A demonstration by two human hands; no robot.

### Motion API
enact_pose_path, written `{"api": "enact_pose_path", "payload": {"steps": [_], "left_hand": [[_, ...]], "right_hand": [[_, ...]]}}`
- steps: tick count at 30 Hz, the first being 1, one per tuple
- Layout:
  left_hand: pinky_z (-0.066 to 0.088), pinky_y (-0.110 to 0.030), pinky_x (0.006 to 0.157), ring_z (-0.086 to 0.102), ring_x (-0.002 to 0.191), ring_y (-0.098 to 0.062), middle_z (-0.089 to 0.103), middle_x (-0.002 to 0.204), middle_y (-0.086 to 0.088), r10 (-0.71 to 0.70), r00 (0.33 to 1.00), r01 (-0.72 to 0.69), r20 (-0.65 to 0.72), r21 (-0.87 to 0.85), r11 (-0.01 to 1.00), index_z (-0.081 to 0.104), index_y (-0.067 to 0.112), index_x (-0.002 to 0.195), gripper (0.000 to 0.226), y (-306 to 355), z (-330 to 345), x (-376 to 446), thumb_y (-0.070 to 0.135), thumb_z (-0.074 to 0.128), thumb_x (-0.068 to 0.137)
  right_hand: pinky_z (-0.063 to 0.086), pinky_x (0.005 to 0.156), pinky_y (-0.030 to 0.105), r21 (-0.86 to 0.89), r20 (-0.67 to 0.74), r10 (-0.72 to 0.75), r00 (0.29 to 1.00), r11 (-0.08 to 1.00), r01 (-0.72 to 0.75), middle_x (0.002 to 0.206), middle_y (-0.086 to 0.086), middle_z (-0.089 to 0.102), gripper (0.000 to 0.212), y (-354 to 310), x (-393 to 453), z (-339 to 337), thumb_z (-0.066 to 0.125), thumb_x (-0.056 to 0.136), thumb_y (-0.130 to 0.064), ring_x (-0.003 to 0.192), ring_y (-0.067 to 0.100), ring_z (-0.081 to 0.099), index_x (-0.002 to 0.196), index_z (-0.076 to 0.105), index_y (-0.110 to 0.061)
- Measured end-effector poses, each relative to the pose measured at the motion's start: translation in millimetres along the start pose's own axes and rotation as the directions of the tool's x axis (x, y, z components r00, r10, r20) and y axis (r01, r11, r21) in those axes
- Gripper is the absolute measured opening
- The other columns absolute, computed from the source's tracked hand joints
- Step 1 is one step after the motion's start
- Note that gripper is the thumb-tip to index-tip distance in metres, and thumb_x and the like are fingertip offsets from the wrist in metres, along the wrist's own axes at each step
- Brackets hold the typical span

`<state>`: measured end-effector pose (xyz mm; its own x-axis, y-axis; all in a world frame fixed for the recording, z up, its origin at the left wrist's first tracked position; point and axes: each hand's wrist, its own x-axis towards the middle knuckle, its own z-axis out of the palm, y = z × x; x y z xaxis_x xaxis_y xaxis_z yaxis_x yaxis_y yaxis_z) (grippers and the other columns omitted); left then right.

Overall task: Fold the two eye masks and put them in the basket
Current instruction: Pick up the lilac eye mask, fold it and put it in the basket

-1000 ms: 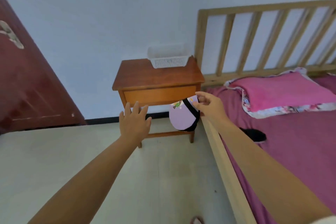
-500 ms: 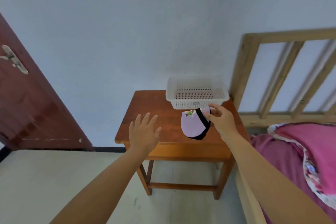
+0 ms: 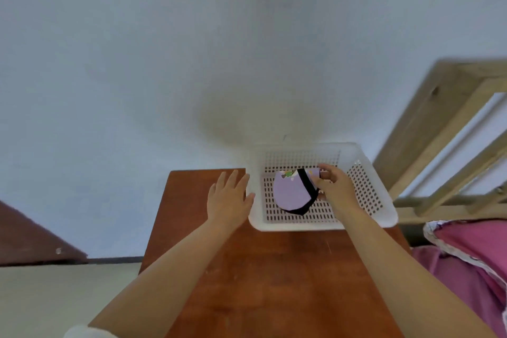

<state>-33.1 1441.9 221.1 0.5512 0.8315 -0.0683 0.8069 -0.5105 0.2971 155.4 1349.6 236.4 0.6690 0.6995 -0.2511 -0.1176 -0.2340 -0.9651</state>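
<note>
Change since half a second ago: the right hand (image 3: 333, 189) is now reaching over the basket (image 3: 367, 200), carrying the eye mask (image 3: 290, 192) from in front of the basket's near wall to a spot above its floor; the view is also sitting closer and steeper over the table (image 3: 274, 277). The left hand (image 3: 229, 199) is staying empty, fingers spread apart, now hovering at the basket's left rim; whether the thumb is touching the rim is hard to tell.

Eye mask: folded in half, showing as a rounded half-oval of smooth lilac fabric, edged in black binding, with a black strap crossing its right side and a small green-and-yellow printed motif near the top edge. The right hand is pinching it at the upper right corner, thumb and fingers closed on the fabric.

Basket: white plastic, rectangular, rounded corners, shallow, floor and walls perforated with rows of small slots. It is standing at the table's far right corner, against the wall.

Table: reddish-brown wood, flat, glossy.
</note>
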Motion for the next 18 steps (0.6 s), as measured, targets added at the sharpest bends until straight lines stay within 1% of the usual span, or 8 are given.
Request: {"api": "enact_pose_path", "payload": {"steps": [2,6,7,9,11,13,15,18], "left_hand": [[0.008,-0.045,0.118,-0.003,0.145,-0.023,0.004,0.157,-0.004,0.012,0.996,-0.013,0.086,0.016,1.000,0.012,0.026,0.142,0.053,-0.3,9.2,25.9,0.043,0.028,0.094],[0.000,-0.041,0.119,-0.014,0.143,-0.021,-0.012,0.156,-0.006,0.051,0.979,-0.056,0.199,0.020,0.998,-0.003,0.019,0.143,0.060,0.1,20.3,53.0,0.045,0.023,0.095],[-0.002,-0.040,0.119,-0.015,0.143,-0.020,-0.014,0.156,-0.006,0.066,0.975,-0.072,0.213,0.022,0.997,-0.006,0.017,0.143,0.062,-0.1,21.1,54.1,0.045,0.022,0.095],[-0.004,-0.037,0.119,-0.017,0.142,-0.018,-0.016,0.155,-0.005,0.077,0.967,-0.088,0.244,0.033,0.996,-0.012,0.013,0.142,0.065,-1.3,23.4,57.0,0.045,0.020,0.095],[-0.006,-0.035,0.118,-0.018,0.142,-0.017,-0.017,0.155,-0.005,0.081,0.962,-0.094,0.260,0.037,0.995,-0.014,0.012,0.141,0.066,-2.2,24.6,58.7,0.045,0.020,0.095],[-0.006,-0.034,0.118,-0.017,0.142,-0.016,-0.018,0.155,-0.005,0.087,0.959,-0.102,0.271,0.039,0.994,-0.015,0.012,0.140,0.066,-2.7,25.2,59.6,0.044,0.020,0.095],[-0.007,-0.033,0.118,-0.017,0.142,-0.016,-0.018,0.155,-0.005,0.085,0.956,-0.098,0.279,0.034,0.995,-0.015,0.012,0.140,0.066,-2.3,25.4,59.5,0.044,0.020,0.095],[-0.007,-0.033,0.118,-0.018,0.142,-0.016,-0.018,0.155,-0.004,0.080,0.954,-0.097,0.290,0.046,0.994,-0.016,0.012,0.140,0.066,-1.7,24.9,59.5,0.045,0.019,0.095]], "right_hand": [[0.048,0.080,0.043,-0.001,-0.016,0.055,0.998,0.998,-0.055,0.106,0.012,0.052,0.039,4.2,25.4,8.4,0.053,0.085,0.004,0.099,0.031,0.053,0.123,0.047,-0.001],[0.051,0.068,0.040,-0.045,-0.043,0.147,0.988,0.988,-0.149,0.114,0.019,0.054,0.038,19.7,65.2,23.7,0.053,0.084,0.003,0.098,0.033,0.053,0.122,0.048,-0.001],[0.051,0.071,0.044,-0.076,-0.040,0.162,0.986,0.983,-0.165,0.119,0.020,0.055,0.038,24.5,70.8,27.1,0.053,0.085,0.003,0.100,0.035,0.054,0.121,0.049,-0.002],[0.051,0.085,0.048,-0.136,-0.041,0.201,0.979,0.969,-0.205,0.124,0.021,0.055,0.036,34.7,82.9,33.9,0.054,0.084,0.003,0.108,0.039,0.054,0.120,0.051,-0.003],[0.050,0.089,0.046,-0.171,-0.057,0.216,0.975,0.960,-0.223,0.126,0.023,0.055,0.036,41.0,90.6,39.9,0.054,0.084,0.002,0.110,0.039,0.054,0.120,0.051,-0.003],[0.049,0.089,0.043,-0.242,-0.103,0.198,0.975,0.946,-0.217,0.126,0.022,0.056,0.035,42.5,95.4,46.1,0.054,0.085,-0.001,0.111,0.039,0.053,0.120,0.051,-0.003],[0.046,0.095,0.045,-0.383,-0.120,0.133,0.984,0.908,-0.170,0.124,0.022,0.058,0.032,43.7,99.6,50.2,0.053,0.085,-0.006,0.112,0.037,0.053,0.117,0.054,-0.002],[0.041,0.096,0.040,-0.574,-0.056,0.081,0.995,0.813,-0.098,0.125,0.021,0.059,0.033,45.9,101.8,53.9,0.048,0.088,-0.014,0.115,0.036,0.052,0.118,0.053,-0.002]]}}
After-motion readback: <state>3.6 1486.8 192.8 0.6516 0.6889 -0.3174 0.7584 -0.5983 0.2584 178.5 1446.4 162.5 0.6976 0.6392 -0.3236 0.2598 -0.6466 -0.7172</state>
